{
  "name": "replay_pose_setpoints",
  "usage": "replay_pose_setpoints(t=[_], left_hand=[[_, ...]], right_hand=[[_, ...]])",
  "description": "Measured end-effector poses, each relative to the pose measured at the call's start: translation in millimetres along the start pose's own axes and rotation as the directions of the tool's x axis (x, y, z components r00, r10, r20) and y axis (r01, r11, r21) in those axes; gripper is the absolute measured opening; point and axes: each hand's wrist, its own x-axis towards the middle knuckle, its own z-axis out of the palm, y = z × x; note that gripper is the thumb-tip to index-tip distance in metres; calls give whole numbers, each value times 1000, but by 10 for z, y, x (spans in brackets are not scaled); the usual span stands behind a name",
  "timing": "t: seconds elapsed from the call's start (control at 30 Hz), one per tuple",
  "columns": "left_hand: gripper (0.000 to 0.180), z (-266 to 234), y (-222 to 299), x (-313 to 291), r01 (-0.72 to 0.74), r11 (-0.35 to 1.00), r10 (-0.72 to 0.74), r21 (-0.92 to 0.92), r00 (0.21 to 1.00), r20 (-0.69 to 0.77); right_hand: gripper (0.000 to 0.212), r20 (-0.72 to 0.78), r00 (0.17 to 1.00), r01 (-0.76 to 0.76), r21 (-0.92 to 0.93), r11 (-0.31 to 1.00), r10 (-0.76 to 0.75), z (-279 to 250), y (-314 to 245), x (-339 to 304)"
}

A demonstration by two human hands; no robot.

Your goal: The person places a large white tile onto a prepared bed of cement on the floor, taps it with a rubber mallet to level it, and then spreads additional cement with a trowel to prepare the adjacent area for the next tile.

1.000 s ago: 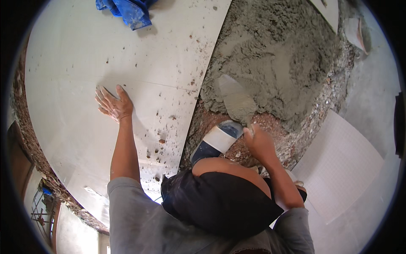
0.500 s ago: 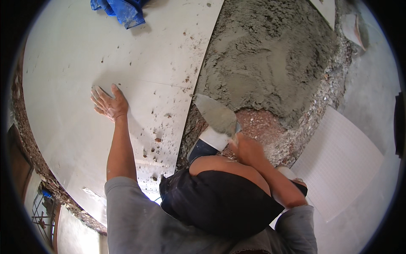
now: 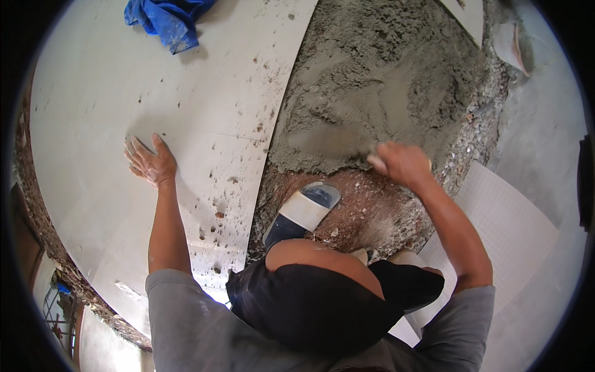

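My left hand [image 3: 150, 161] lies on the large pale tiles [image 3: 93, 204] with its fingers spread, holding nothing. In my closed right hand [image 3: 403, 162] is a trowel; its blade [image 3: 331, 141], smeared by motion, lies over the front part of the grey wet mortar [image 3: 384, 80]. Most of the handle is hidden in my fist. The mortar fills the strip to the right of the tile edge, and its front border meets bare reddish rubble ground [image 3: 359, 217].
My sandalled foot [image 3: 307, 208] stands on the rubble close to the mortar. Dirt crumbs [image 3: 219, 215] are scattered over the tiles. A blue cloth [image 3: 170, 28] lies at the far left, a loose patterned white sheet or tile [image 3: 496, 229] at right, and a curved whitish piece [image 3: 509, 48] at far right.
My right hand has swung forward and right from beside my foot, bringing the trowel onto the mortar. My left hand stays on the tiles. The view has shifted slightly.
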Motion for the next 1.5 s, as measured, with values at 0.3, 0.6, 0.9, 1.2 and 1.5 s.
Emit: replay_pose_setpoints(t=[0.3, 0.6, 0.9, 1.2, 1.5], left_hand=[[71, 31, -31, 10, -13, 1000, 13, 10, 1000, -25], [71, 79, -82, 17, 14, 999, -13, 42, 999, -39], [68, 210, -266, 94, -22, 988, 27, 152, 999, -30], [73, 295, -433, 245, 12, 980, -13, 199, 1000, 0], [74, 401, -545, 422, -15, 967, 23, 254, 999, -31]], right_hand=[[43, 91, 979, -189, 72, 979, 182, -353, 544, 542], [54, -110, 835, -453, 419, 787, 539, -331, 1222, 1109], [40, 315, 823, -531, 722, 443, 473, 422, -1002, -141], [38, 316, 319, -673, 740, -21, 894, 1331, -673, -1469], [49, 335, 255, -782, 623, -10, 907, 1744, -540, -1842]])
